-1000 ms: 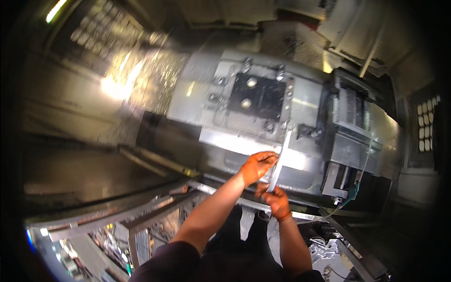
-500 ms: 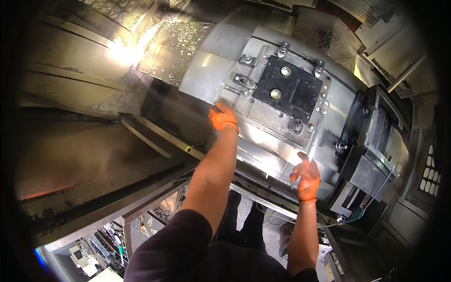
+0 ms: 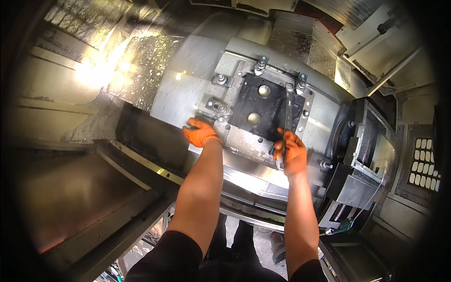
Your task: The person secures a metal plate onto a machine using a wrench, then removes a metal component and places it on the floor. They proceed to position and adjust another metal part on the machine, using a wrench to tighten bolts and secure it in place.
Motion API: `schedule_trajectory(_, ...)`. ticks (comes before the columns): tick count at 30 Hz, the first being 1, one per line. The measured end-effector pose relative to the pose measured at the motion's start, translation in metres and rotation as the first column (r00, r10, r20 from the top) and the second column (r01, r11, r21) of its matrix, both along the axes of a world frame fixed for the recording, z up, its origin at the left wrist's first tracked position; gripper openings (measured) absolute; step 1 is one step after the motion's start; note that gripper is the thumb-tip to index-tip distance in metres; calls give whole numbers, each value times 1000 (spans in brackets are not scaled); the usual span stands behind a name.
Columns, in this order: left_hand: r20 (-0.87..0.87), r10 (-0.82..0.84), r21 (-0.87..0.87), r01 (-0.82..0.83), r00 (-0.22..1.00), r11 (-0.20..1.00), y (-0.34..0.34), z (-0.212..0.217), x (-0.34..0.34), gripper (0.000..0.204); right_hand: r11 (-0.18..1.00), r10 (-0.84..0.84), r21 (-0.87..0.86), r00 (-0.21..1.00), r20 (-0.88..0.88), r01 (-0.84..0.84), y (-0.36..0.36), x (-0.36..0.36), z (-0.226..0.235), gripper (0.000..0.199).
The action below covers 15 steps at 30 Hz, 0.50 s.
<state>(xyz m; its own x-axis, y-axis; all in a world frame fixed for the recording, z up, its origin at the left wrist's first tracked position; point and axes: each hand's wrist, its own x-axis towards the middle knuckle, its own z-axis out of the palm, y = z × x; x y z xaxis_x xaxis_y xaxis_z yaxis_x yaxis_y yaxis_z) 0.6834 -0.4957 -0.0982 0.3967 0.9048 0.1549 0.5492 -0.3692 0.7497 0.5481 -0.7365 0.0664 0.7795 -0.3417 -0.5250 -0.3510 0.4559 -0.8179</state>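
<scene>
One wrench [image 3: 288, 110] in right grip [image 3: 292, 152], over black plate [image 3: 270, 106].

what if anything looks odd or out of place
Pale flecks, perhaps chips or coolant drops, litter the metal panel at upper left, so it looks uncleaned. The black plate beneath the long tool in the right hand shows no obvious damage.

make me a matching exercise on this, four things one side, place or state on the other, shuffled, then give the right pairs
Things
1. left hand
2. right hand
3. dark plate
4. threaded rod

Places and states
A. has two round openings
B. farther right in the picture than both hands
C. holding a long metal tool
D. to the left of the dark plate

Right pairs: 1-D, 2-C, 3-A, 4-B
</scene>
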Motion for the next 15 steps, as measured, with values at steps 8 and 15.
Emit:
schedule_trajectory(8,9,24,-142,-22,1000,990,-4,10,1,62,1000,24,15,999,-48,-23,5,106,-25,34)
schedule_trajectory(15,10,19,-111,-18,1000,994,1,5,0,60,998,28,66,996,-81,-23,8,112,-24,37)
